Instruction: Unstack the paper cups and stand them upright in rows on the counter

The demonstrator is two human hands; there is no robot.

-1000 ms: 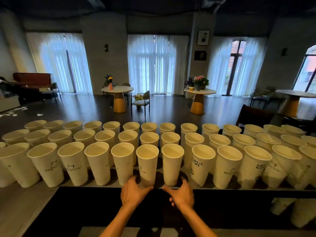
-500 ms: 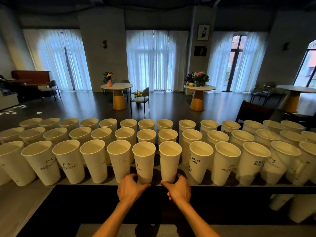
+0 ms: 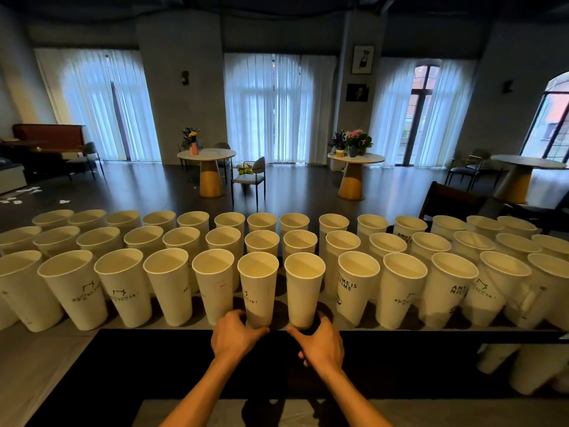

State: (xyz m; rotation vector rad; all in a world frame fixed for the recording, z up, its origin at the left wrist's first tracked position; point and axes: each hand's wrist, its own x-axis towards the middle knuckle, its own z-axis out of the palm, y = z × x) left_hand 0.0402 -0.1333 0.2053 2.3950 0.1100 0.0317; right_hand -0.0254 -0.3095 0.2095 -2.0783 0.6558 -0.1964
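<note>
Several tall white paper cups stand upright in three rows on the grey counter [image 3: 46, 359]. My left hand [image 3: 234, 335] wraps the base of a front-row printed cup [image 3: 258, 288]. My right hand [image 3: 320, 342] grips the base of the plain cup [image 3: 304, 288] right beside it. Both cups stand on the counter near its front edge, a small gap between them. The fingers hide the bottoms of both cups.
A black strip [image 3: 154, 365] runs along the counter in front of the cups. More cups [image 3: 523, 368] show below the counter at lower right. Beyond lie a dark floor, round tables [image 3: 207, 155] and chairs [image 3: 251, 177].
Both hands have slid forward from just short of the two middle front-row cups and closed around their bases. The view has dipped slightly.
</note>
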